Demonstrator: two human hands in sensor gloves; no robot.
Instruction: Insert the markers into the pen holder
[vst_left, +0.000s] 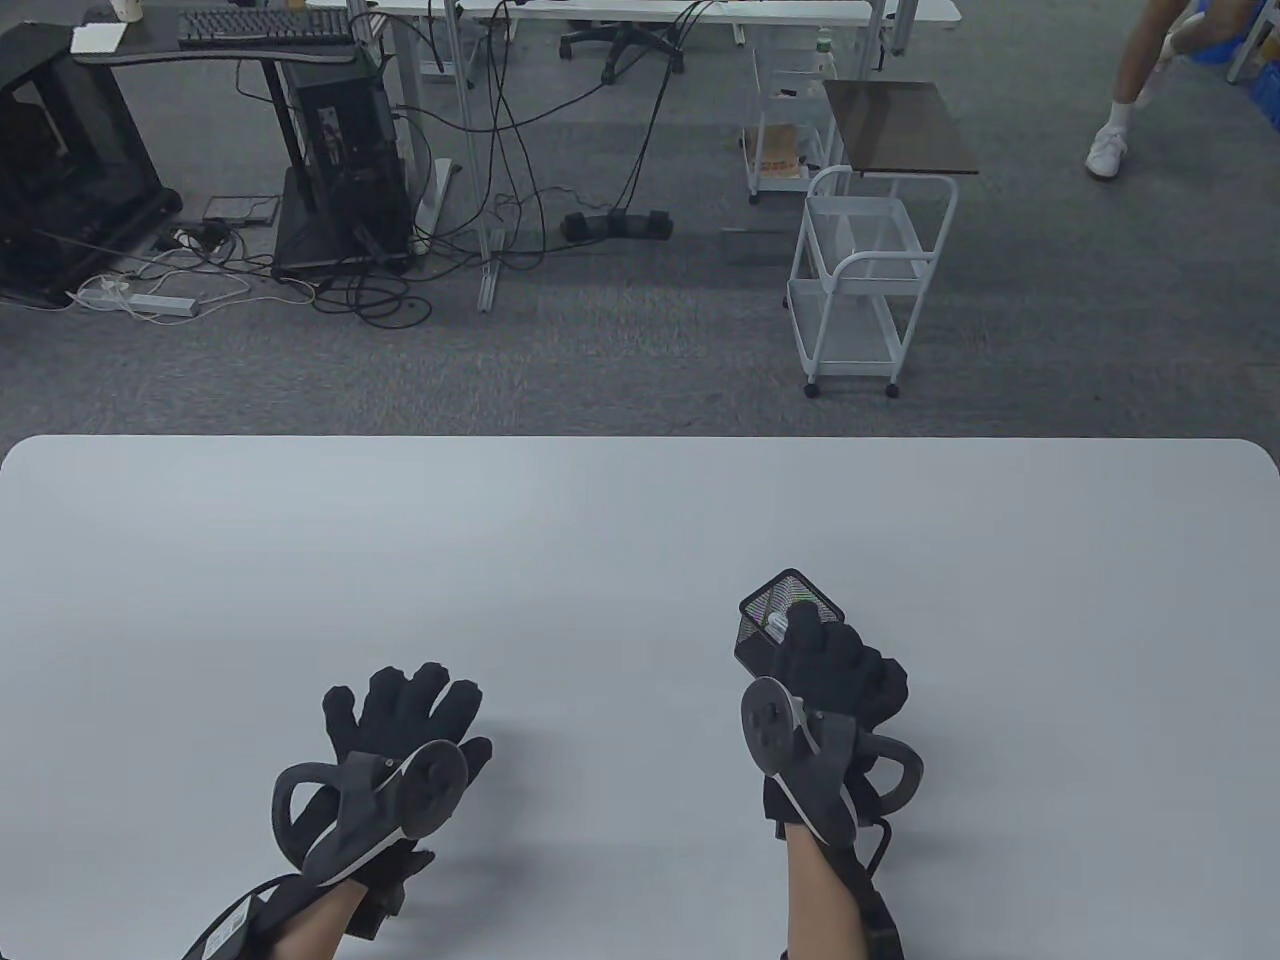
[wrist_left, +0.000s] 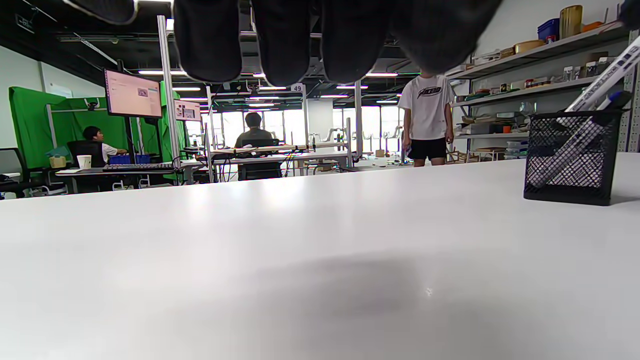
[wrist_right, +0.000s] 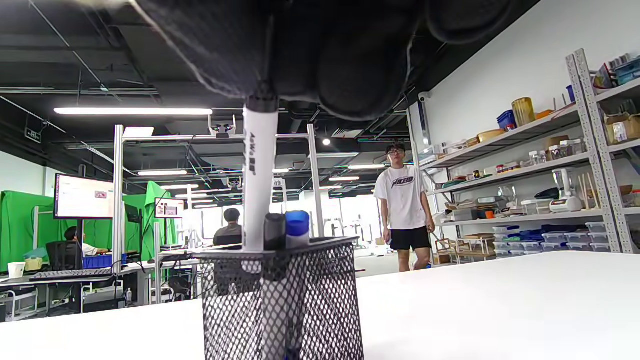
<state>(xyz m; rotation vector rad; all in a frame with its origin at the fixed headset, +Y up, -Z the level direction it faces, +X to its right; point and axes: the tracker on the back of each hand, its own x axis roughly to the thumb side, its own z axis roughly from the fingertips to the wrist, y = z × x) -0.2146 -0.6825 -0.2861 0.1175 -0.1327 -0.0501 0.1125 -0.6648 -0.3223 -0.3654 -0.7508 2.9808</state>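
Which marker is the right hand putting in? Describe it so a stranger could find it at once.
On the white table, find the black mesh pen holder under the right hand. The marker rises upright from it into the gloved fingers. Unlike the black-capped and blue-capped markers alongside, it stands far taller, its white barrel printed.

An open-plan lab or research workspace. In the table view, grey carpet lies beyond the white table (vst_left: 400, 520), with a computer tower (vst_left: 345, 165) and tangled cables at 11 o'clock and a white wire trolley (vst_left: 865, 280) at 1 o'clock. The wrist views show a green screen (wrist_left: 30, 125), a wall monitor (wrist_left: 132, 94), seated workers at desks, aluminium frames, and metal shelving (wrist_right: 550, 170) stacked with containers.
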